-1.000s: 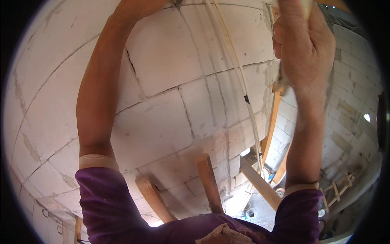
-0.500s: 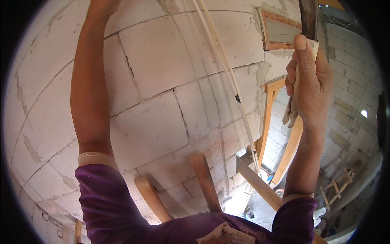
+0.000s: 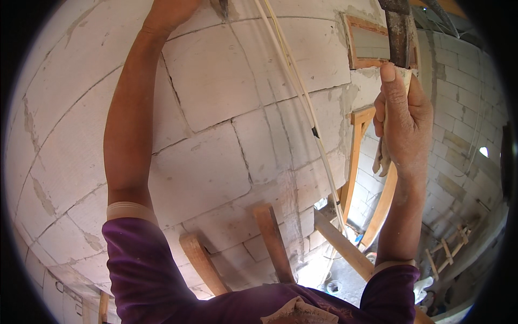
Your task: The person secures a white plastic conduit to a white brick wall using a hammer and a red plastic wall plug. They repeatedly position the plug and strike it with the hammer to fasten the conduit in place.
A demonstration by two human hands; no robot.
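My right hand (image 3: 402, 119) is closed around the pale handle of a hammer-like tool with a dark metal head (image 3: 396, 32) reaching above it, in front of the wall at right. A worn forked piece (image 3: 382, 159) hangs below the fingers; what it is I cannot make out. My left hand (image 3: 171, 12) is raised to the block wall (image 3: 208, 70) at the top edge, its fingers mostly cut off. Just right of it is a dark pointed metal tool (image 3: 222, 8); whether the hand grips it is hidden.
Pale cables (image 3: 305, 102) run down the wall. A wood-framed opening (image 3: 353, 38) and timber frame (image 3: 356, 151) are at right. Timber pieces (image 3: 272, 237) jut below me over a lower floor (image 3: 350, 275) with buckets. A wooden ladder-like frame (image 3: 448, 251) is at lower right.
Compared with a second ago, my right hand is lower, showing more of the tool. My left hand moved left, then back right in the last half second. The opening at right came into view.
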